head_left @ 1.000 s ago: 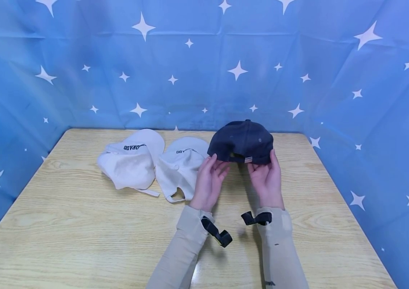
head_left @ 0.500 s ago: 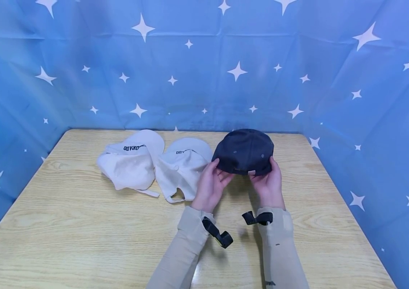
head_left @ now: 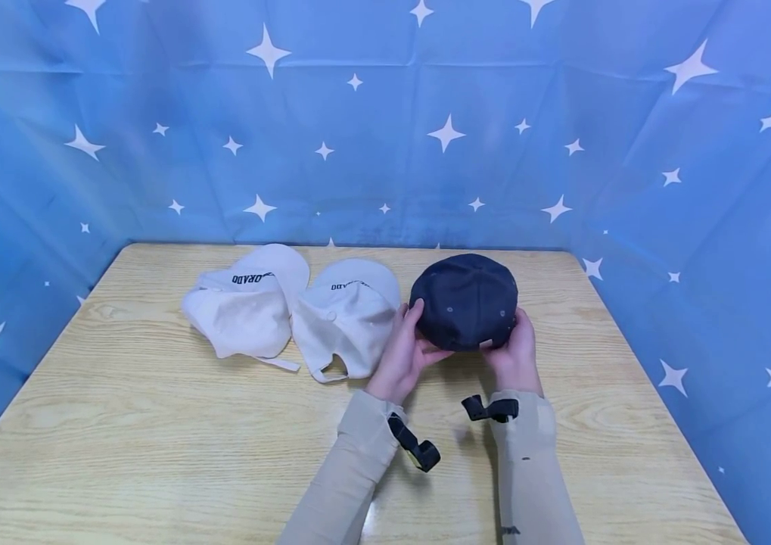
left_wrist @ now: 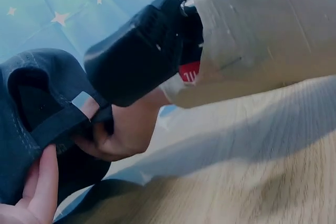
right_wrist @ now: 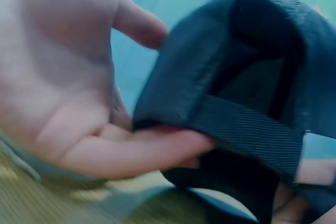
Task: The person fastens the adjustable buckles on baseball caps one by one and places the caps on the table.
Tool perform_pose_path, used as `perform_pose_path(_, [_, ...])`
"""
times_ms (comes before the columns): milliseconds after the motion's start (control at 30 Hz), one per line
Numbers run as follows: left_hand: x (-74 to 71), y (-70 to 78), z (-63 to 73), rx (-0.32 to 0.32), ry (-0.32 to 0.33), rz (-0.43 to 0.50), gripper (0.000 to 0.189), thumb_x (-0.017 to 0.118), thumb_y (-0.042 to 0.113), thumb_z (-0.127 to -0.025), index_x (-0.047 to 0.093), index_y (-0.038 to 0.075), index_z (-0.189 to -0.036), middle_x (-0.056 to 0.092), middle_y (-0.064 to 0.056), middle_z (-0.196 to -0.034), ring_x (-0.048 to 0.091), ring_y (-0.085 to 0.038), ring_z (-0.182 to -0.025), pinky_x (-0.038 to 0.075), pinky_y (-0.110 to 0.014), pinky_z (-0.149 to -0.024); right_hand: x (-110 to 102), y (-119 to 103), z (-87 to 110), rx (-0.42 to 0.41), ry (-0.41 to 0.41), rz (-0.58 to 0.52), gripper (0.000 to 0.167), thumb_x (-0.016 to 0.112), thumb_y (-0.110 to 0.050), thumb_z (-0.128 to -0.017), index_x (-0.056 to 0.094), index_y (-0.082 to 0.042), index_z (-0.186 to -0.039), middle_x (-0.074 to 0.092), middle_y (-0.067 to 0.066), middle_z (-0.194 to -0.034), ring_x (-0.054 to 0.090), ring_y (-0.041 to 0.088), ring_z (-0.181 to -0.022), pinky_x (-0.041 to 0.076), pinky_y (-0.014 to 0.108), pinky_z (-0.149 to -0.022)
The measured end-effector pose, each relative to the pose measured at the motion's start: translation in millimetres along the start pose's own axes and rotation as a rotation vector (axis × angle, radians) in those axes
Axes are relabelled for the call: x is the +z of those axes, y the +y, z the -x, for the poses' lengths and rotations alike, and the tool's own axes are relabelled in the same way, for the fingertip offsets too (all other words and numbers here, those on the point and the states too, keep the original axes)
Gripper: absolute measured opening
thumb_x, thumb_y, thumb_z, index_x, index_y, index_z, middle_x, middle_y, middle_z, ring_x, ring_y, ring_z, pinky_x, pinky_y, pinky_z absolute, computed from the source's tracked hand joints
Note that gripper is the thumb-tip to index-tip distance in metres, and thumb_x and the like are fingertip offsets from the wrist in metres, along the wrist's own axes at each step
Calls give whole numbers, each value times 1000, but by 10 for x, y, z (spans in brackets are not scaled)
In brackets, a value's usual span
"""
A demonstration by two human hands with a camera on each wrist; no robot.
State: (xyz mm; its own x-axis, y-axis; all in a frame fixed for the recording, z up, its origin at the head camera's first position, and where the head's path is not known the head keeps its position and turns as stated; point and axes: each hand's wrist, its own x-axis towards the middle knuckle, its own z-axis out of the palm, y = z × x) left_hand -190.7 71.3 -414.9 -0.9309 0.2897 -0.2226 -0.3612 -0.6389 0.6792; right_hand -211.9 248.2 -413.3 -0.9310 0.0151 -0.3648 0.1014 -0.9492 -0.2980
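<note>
A dark navy cap [head_left: 464,303] is held above the right part of the table, crown toward the head camera. My left hand [head_left: 400,354] grips its left rim, thumb on the outside and fingers under the edge. On the opposite side, my right hand [head_left: 516,359] holds the right rim, partly hidden by the cap. Both wrist views show the cap's rear opening and its strap [right_wrist: 247,132] with a metal buckle [left_wrist: 84,104]. Just left of my left hand lies a white cap [head_left: 344,322] with dark lettering on it.
Another white cap [head_left: 242,303] with dark lettering lies farther left, its strap end trailing on the wooden table [head_left: 153,439]. A blue curtain with white stars [head_left: 385,113] stands behind the table and along both sides.
The navy cap has come down and nearer, tilting so more of its crown top shows and its rear opening is hidden from the head view. Both hands have moved slightly right with it.
</note>
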Motion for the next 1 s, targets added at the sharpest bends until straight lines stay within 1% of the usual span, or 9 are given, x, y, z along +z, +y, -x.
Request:
perform_pose_path(100, [1, -7, 2, -5, 36, -58, 82, 55, 47, -84, 2, 26, -143, 39, -13, -132, 56, -29, -99, 47, -48, -77, -39, -43, 14, -9, -25, 40, 9, 53, -10, -88, 58, -6, -82, 59, 1, -76, 54, 14, -69, 46, 29, -64])
perform_pose_path(233, [4, -32, -10, 3, 51, -141, 70, 54, 44, -86, 14, 28, -141, 37, -13, -133, 54, -30, -101, 48, -47, -73, -70, -99, 22, -64, -25, 156, 3, 54, -8, -87, 56, -6, -89, 55, -1, -88, 53, 12, -76, 46, 26, -70])
perform_pose_path(400, [-6, -86, -40, 22, 74, -224, 61, 53, 38, -87, 22, 27, -139, 33, -12, -135, 56, -27, -93, 49, -40, -65, -75, -138, 28, -173, 72, 427, 4, 56, -14, -88, 58, -9, -88, 44, -4, -100, 47, 7, -83, 43, 21, -74])
perform_pose_path(533, [-20, -109, -55, 32, 125, -317, 65, 52, 38, -87, 20, 25, -142, 25, -5, -139, 50, -15, -74, 41, -27, -58, -81, -164, 30, -171, 159, 605, 16, 59, -28, -86, 58, -14, -93, 44, -4, -102, 46, 6, -85, 42, 19, -74])
perform_pose_path(667, [-32, -118, -59, 56, 159, -416, 66, 50, 39, -88, 19, 20, -143, 15, 1, -145, 44, -17, -103, 38, -27, -79, -84, -186, 30, -167, 185, 688, 23, 54, -36, -88, 56, -15, -99, 45, -5, -104, 46, 5, -88, 40, 18, -77])
perform_pose_path(700, [-33, -119, -60, 64, 159, -428, 66, 49, 39, -88, 19, 18, -143, 14, 0, -146, 35, -17, -117, 34, -29, -89, -82, -187, 29, -169, 183, 707, 25, 51, -37, -89, 55, -15, -100, 45, -5, -105, 45, 5, -91, 38, 18, -79])
perform_pose_path(767, [-35, -121, -64, 78, 162, -456, 66, 49, 38, -89, 19, 14, -142, 13, -2, -147, 15, -14, -130, 22, -32, -102, -79, -190, 28, -169, 170, 737, 29, 49, -38, -90, 53, -14, -106, 45, -5, -109, 43, 5, -97, 35, 18, -85])
perform_pose_path(833, [-34, -121, -69, 91, 161, -480, 66, 49, 36, -89, 19, 10, -142, 14, -4, -147, 9, -15, -133, 15, -33, -105, -75, -188, 34, -166, 152, 758, 35, 47, -38, -91, 49, -14, -115, 43, -5, -118, 40, 6, -107, 30, 18, -91])
perform_pose_path(1000, [-28, -126, -66, 82, 167, -508, 67, 50, 30, -86, 20, 9, -142, 10, -7, -148, 8, -16, -133, 13, -34, -106, -81, -185, 60, -143, 125, 778, 49, 45, -40, -92, 38, -14, -133, 30, -4, -137, 27, 6, -122, 20, 19, -101])
